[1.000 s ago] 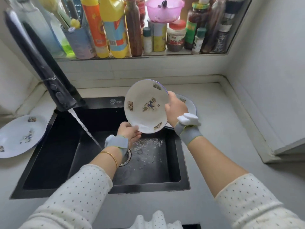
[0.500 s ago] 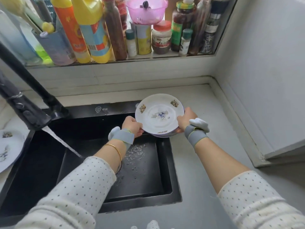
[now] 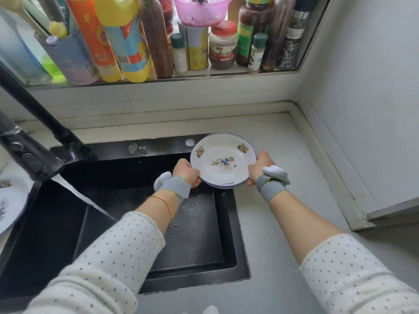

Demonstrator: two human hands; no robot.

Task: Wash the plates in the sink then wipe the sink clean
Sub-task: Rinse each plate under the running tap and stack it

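Fingers of the left hand (image 3: pixel 186 171) curled under and against the left rim of a white round plate with small floral prints and a thin blue edge (image 3: pixel 223 161), thumb on top, clamped on that rim. Fingers of the right hand (image 3: pixel 259 168) wrapped the same way on the plate's right rim, fingertips tucked beneath, also clamped. Plate held level and face up, over the far right corner of the black rectangular sink (image 3: pixel 231 234) and partly over the grey countertop (image 3: pixel 283 257) just to the right. A second rim visible directly beneath the held plate, so at least one more plate (image 3: pixel 218 185) there; whether touching or just apart, cannot tell. Grey wrist straps with white pieces on both wrists, a gold bangle (image 3: pixel 165 203) on the left forearm, white sleeves with dark dots pushed up.

Black faucet (image 3: pixel 31 152) at the left, slanting across, with a stream of water (image 3: pixel 84 200) running from its head down into the sink basin, well apart from the held plate. Droplets on the sink floor near the left wrist. Another white printed plate (image 3: pixel 10 202) at the far left edge on the counter, partly cut off. On the far window ledge, a row of bottles and jars (image 3: pixel 158 41), with a pink plastic basket (image 3: pixel 201 10) perched on top.
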